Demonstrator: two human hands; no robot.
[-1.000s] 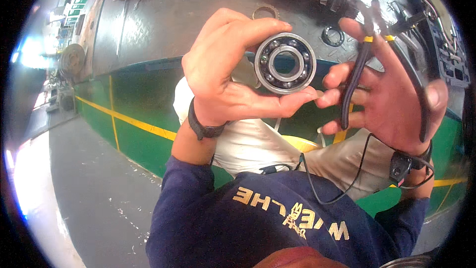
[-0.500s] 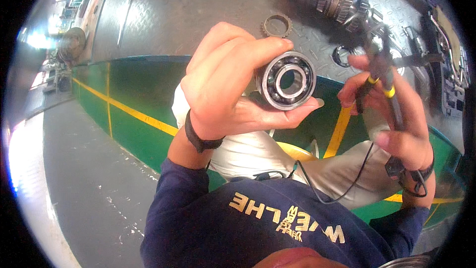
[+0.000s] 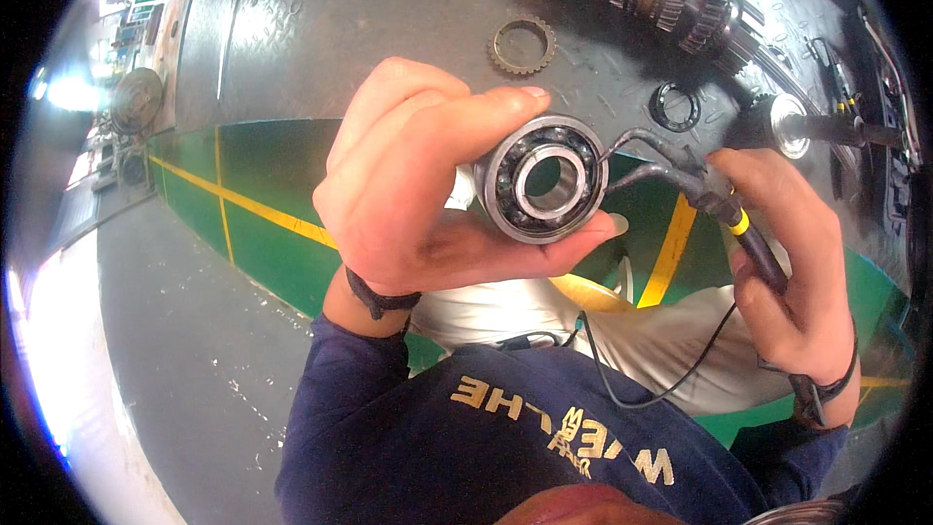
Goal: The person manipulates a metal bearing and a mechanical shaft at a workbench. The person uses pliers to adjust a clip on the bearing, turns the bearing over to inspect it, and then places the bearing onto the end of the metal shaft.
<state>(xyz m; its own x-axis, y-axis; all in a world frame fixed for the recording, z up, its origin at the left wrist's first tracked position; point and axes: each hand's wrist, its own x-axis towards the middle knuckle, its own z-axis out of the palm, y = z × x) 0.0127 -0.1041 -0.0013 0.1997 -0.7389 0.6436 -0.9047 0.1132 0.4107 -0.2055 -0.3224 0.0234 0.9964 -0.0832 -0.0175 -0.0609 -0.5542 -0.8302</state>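
My left hand (image 3: 398,185) grips a steel ball bearing (image 3: 525,196) between thumb and fingers, its open face with the balls turned toward me. In my right hand (image 3: 802,224) is a pair of circlip pliers (image 3: 717,202), with dark handles, yellow bands and bent thin tips. Those tips sit slightly apart at the bearing's right edge; whether they touch its outer ring I cannot tell. My right fingers wrap the handles, partly hiding them. Both hands are held in front of the bench edge, above my lap.
On the dark metal workbench (image 3: 369,19) lie a toothed ring (image 3: 525,69), a shaft with several gears (image 3: 661,0) and a smaller dark ring (image 3: 661,109). A cylindrical part with a shiny end (image 3: 789,126) is at right. A thin cable (image 3: 671,389) loops across my lap.
My right hand has turned the pliers from pointing away to pointing left, bringing the tips to the bearing. My left hand with the bearing has moved slightly left and nearer.
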